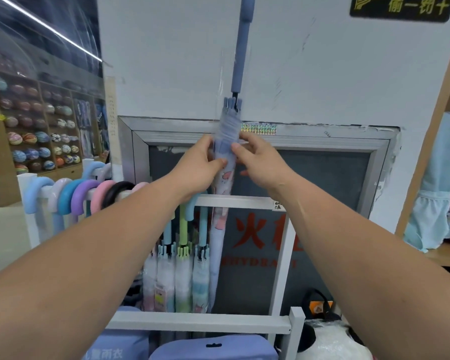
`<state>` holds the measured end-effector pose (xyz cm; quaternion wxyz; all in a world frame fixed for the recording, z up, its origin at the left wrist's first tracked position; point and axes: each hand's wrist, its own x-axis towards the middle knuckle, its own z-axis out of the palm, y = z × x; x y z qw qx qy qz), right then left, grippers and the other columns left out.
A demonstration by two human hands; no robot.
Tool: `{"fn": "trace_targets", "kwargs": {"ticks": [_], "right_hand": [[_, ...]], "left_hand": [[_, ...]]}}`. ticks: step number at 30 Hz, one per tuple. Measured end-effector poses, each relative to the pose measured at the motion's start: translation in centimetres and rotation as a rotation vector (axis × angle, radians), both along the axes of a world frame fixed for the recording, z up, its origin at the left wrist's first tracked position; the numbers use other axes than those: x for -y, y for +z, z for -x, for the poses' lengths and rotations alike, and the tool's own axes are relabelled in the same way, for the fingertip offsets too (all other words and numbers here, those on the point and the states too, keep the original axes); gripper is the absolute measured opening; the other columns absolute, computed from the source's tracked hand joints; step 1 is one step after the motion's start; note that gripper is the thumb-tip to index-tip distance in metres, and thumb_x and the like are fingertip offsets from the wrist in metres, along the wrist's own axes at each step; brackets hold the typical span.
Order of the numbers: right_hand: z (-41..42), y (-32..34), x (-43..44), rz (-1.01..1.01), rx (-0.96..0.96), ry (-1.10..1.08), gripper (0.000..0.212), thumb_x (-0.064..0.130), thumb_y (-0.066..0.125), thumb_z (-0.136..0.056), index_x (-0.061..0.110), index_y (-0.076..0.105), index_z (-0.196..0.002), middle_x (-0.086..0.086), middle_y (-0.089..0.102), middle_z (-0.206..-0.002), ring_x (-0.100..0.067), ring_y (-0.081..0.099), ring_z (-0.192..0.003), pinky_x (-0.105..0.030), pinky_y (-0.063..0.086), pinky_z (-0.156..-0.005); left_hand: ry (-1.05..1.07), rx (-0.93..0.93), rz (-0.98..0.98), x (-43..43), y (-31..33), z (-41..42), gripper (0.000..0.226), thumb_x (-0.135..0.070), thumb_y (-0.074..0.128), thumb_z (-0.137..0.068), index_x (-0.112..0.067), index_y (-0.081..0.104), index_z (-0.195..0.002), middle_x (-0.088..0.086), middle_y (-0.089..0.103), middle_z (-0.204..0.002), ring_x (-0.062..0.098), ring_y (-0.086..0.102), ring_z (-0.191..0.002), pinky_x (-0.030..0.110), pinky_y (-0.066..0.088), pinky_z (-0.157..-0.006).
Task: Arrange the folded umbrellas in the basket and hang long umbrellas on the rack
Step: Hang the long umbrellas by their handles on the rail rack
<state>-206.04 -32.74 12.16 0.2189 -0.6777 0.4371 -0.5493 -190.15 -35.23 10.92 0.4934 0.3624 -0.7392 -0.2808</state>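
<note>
A long pale-blue umbrella (228, 126) in a clear plastic sleeve stands upright in front of the wall, its handle up past the top of the view. My left hand (202, 165) grips its canopy from the left. From the right, the fingers of my right hand (255, 155) pinch the same part. Its lower end runs down behind the white rack bar (239, 202). Several long umbrellas hang by coloured crook handles (89, 196) on the rack's left side, and more (182, 263) hang below my left wrist.
A metal-framed hydrant cabinet door (322, 183) is in the wall behind the rack. Blue packaged raincoats (213, 349) lie at the bottom. A black-and-white plush in plastic (327, 339) sits at lower right. Shelves of balls (37, 136) fill the left; a wooden shelf (447, 253) with fabric goods stands at right.
</note>
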Motion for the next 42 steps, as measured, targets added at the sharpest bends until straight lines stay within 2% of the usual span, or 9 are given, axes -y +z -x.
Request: {"fn": "trace_targets", "kwargs": {"ticks": [5,10,13,20,26,31,37,39,42], "right_hand": [[-0.7,-0.8,1.2,-0.008,-0.017,-0.025,0.023,0.024,0.059,-0.101,0.020,0.061,-0.124,0.000,0.072,-0.118,-0.017,0.070,-0.107,-0.042,0.058,-0.094],[-0.2,-2.2,1.7,-0.036,-0.052,-0.021,0.027,0.019,0.063,-0.099,0.016,0.060,-0.125,-0.004,0.072,-0.119,-0.020,0.069,-0.110,-0.048,0.054,-0.101],[-0.1,-3.1,1.7,-0.034,-0.156,-0.039,0.023,0.018,0.064,-0.098,0.022,0.058,-0.120,-0.002,0.072,-0.118,-0.019,0.068,-0.110,-0.046,0.052,-0.103],[0.4,-3.0,0.5,-0.043,-0.489,-0.169,0.025,0.028,0.069,-0.092,0.010,0.064,-0.108,-0.010,0.072,-0.102,-0.030,0.067,-0.096,-0.049,0.053,-0.089],[1.0,-0.3,-0.4,-0.101,-0.011,-0.034,0.033,0.022,0.055,-0.097,0.022,0.062,-0.129,0.003,0.073,-0.113,-0.013,0.069,-0.101,-0.031,0.056,-0.082],[-0.2,-0.1,0.9,0.055,-0.092,-0.071,0.012,0.024,0.060,-0.100,0.022,0.068,-0.108,-0.002,0.073,-0.100,-0.021,0.070,-0.096,-0.036,0.056,-0.084],[0.5,-1.7,1.2,0.005,-0.098,-0.069,0.014,0.013,0.065,-0.097,0.007,0.073,-0.107,-0.004,0.075,-0.089,-0.009,0.068,-0.074,-0.028,0.055,-0.072],[0.6,-2.4,1.2,-0.040,-0.125,-0.055,0.012,0.012,0.067,-0.096,0.006,0.074,-0.105,-0.004,0.075,-0.082,-0.007,0.068,-0.068,-0.029,0.055,-0.070],[0.7,-3.0,1.3,-0.088,-0.186,-0.050,0.010,0.017,0.071,-0.093,0.009,0.075,-0.095,-0.018,0.076,-0.087,-0.019,0.064,-0.071,-0.040,0.053,-0.075]], "left_hand": [[0.054,0.219,0.019,0.1,-0.8,-0.9,0.025,-0.024,0.071,-0.089,-0.022,0.057,-0.109,-0.001,0.072,-0.100,0.019,0.070,-0.093,0.040,0.057,-0.085],[0.025,0.012,-0.060,-0.2,0.6,-0.7,0.055,-0.031,0.063,-0.081,-0.026,0.055,-0.135,-0.001,0.068,-0.123,0.017,0.065,-0.114,0.036,0.052,-0.099],[-0.009,-0.099,-0.066,0.1,1.1,-0.3,0.062,-0.045,0.063,-0.083,-0.030,0.050,-0.142,0.003,0.068,-0.127,0.021,0.066,-0.116,0.045,0.052,-0.103],[-0.045,-0.066,-0.055,1.2,-0.4,0.2,0.030,-0.020,0.064,-0.098,-0.023,0.058,-0.126,0.005,0.073,-0.111,0.020,0.071,-0.102,0.050,0.055,-0.098],[-0.004,0.078,-0.009,1.0,-1.1,0.0,0.029,-0.025,0.068,-0.095,-0.028,0.061,-0.122,0.009,0.072,-0.103,0.025,0.069,-0.099,0.046,0.056,-0.090],[-0.017,0.174,0.013,1.1,-1.4,0.0,0.032,-0.023,0.072,-0.092,-0.028,0.061,-0.122,0.000,0.062,-0.084,0.011,0.055,-0.071,0.027,0.042,-0.068],[0.058,0.421,0.021,0.3,-0.8,-0.8,0.015,-0.024,0.077,-0.085,-0.026,0.069,-0.098,-0.005,0.069,-0.087,0.009,0.062,-0.076,0.025,0.047,-0.068],[0.132,0.336,0.018,0.2,-0.2,-1.1,0.024,-0.015,0.067,-0.086,-0.025,0.072,-0.107,-0.005,0.074,-0.101,0.011,0.068,-0.089,0.028,0.052,-0.081],[0.049,-0.103,-0.062,-1.0,1.7,-1.8,0.036,-0.016,0.047,-0.098,-0.029,0.062,-0.128,0.004,0.071,-0.118,0.020,0.073,-0.094,0.033,0.055,-0.086]]}}
